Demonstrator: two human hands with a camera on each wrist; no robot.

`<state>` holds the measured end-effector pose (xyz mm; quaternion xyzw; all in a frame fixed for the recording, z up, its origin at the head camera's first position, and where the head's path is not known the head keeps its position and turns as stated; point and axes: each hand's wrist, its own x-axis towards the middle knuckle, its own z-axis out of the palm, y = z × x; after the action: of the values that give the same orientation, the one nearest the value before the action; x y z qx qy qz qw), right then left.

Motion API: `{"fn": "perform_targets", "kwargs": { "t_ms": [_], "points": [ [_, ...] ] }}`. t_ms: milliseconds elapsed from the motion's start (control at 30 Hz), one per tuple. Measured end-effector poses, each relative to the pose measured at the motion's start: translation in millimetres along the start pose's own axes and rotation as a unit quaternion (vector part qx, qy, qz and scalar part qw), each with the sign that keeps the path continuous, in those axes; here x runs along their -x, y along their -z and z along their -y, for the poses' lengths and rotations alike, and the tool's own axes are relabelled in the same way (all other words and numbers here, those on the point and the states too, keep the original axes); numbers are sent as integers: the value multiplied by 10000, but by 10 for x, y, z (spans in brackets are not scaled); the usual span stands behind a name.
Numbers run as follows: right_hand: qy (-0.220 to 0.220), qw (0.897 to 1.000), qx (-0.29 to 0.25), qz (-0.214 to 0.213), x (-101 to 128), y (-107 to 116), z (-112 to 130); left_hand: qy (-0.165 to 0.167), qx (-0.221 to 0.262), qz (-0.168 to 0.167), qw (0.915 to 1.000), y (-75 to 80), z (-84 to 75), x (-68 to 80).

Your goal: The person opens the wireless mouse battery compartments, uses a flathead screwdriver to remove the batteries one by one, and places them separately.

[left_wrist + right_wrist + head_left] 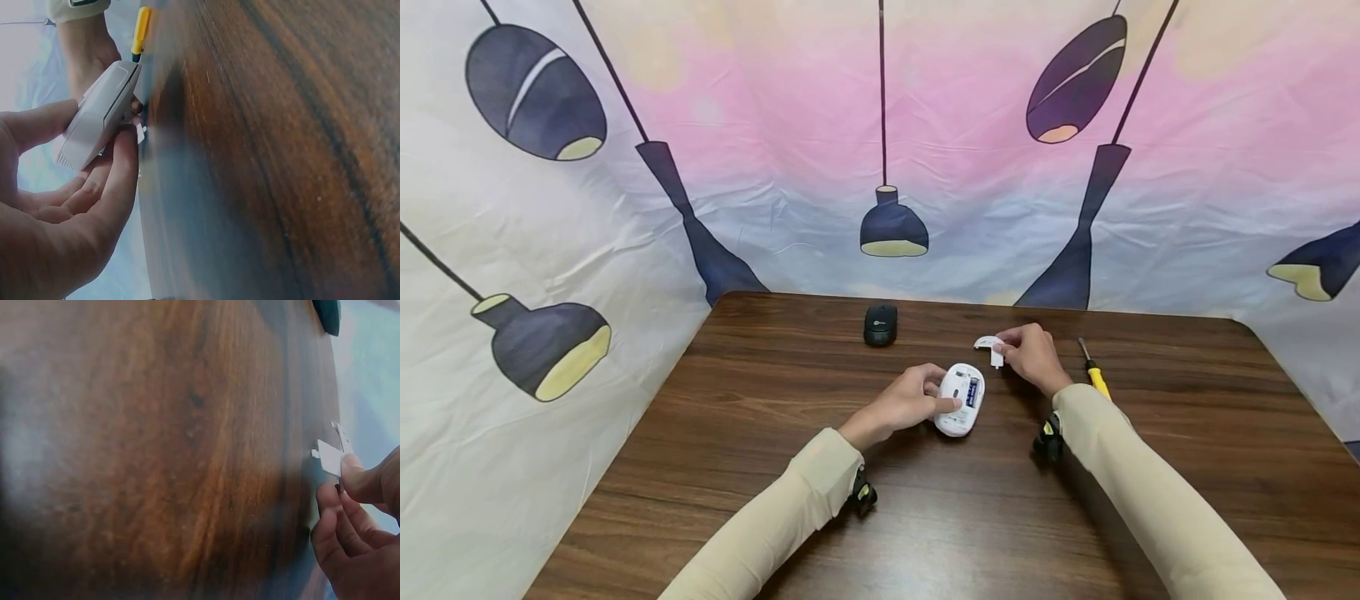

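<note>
White mouse lies belly-up in the left grip; right grip pinches its cover.

On the table, one mouse lies centre, another mouse behind it, a screwdriver right.

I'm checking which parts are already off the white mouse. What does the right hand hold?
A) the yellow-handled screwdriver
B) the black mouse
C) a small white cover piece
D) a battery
C: the right hand pinches a small white cover piece, apart from the upturned white mouse that the left hand steadies.
</note>
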<state>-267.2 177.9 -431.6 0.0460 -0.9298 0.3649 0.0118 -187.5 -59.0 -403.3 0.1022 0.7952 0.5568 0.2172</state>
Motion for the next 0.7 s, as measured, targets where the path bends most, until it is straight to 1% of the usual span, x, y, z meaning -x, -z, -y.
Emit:
{"fn": "perform_targets", "kwargs": {
  "t_ms": [167, 333, 433, 700],
  "points": [
    [-52, 9996, 271, 4, -56, 10, -3, 23, 322, 67, 9995, 3, 3, 7],
    [-124, 9991, 392, 83, -102, 15, -10, 97, 705, 98, 9974, -9, 23, 1],
    [-149, 9988, 453, 124, -123, 23, -11, 90, 755, 99, 9971, -17, 34, -8],
    [-72, 9982, 586, 134, -151, 24, -10, 61, 693, 68, 9976, -25, 36, -10]
  ]
}}
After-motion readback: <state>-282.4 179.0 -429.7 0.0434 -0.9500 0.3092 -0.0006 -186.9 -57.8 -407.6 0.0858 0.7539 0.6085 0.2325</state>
